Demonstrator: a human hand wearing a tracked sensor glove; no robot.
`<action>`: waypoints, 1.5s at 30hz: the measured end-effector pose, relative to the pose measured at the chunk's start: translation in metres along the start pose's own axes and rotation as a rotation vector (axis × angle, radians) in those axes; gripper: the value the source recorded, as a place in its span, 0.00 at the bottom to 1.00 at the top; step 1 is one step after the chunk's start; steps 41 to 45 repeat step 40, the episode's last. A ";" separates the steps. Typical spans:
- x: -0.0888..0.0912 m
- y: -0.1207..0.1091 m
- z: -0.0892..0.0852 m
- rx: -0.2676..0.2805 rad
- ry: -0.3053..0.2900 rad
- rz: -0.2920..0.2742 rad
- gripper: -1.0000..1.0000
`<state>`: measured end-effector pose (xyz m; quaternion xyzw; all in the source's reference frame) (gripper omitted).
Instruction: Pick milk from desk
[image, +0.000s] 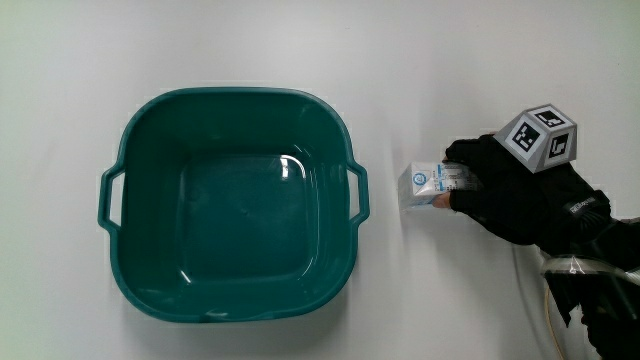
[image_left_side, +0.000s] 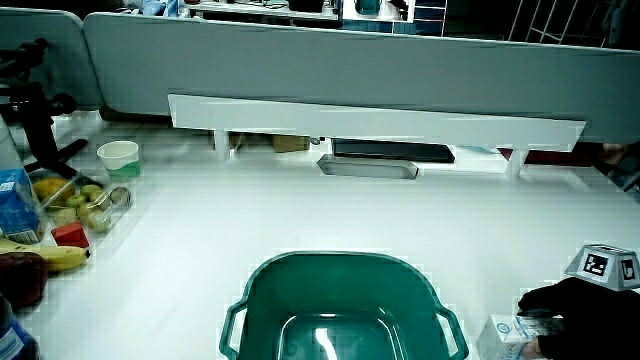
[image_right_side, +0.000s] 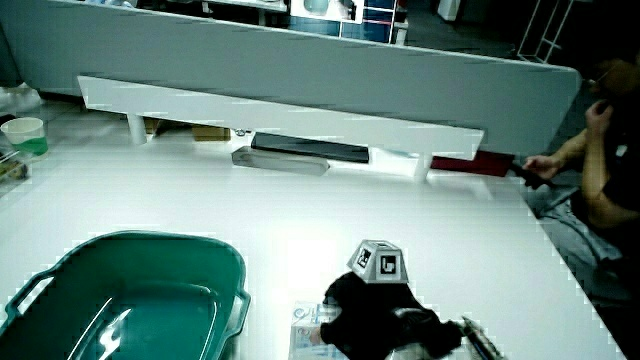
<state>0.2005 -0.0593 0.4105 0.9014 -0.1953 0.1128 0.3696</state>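
Note:
A small white and blue milk carton (image: 428, 184) lies on the white table beside the green tub (image: 150, 130), close to one of its handles. The gloved hand (image: 500, 185) rests over the end of the carton away from the tub, its fingers curled around it. The patterned cube (image: 540, 138) sits on the back of the hand. In both side views the carton (image_left_side: 508, 337) (image_right_side: 308, 326) shows low on the table next to the tub, partly covered by the hand (image_left_side: 585, 320) (image_right_side: 380, 318).
The green tub (image_left_side: 300, 275) (image_right_side: 60, 260) holds nothing. A white shelf (image_left_side: 370, 118) runs along the partition. In a side view a paper cup (image_left_side: 118, 156), fruit, a banana (image_left_side: 50, 255) and a blue carton (image_left_side: 15, 200) crowd the table's edge. A cable (image: 548, 310) trails by the forearm.

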 end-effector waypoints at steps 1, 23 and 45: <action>-0.001 0.000 0.001 -0.004 0.012 0.010 1.00; -0.039 -0.032 0.051 0.149 -0.039 0.085 1.00; -0.110 -0.037 0.077 0.189 -0.048 0.303 1.00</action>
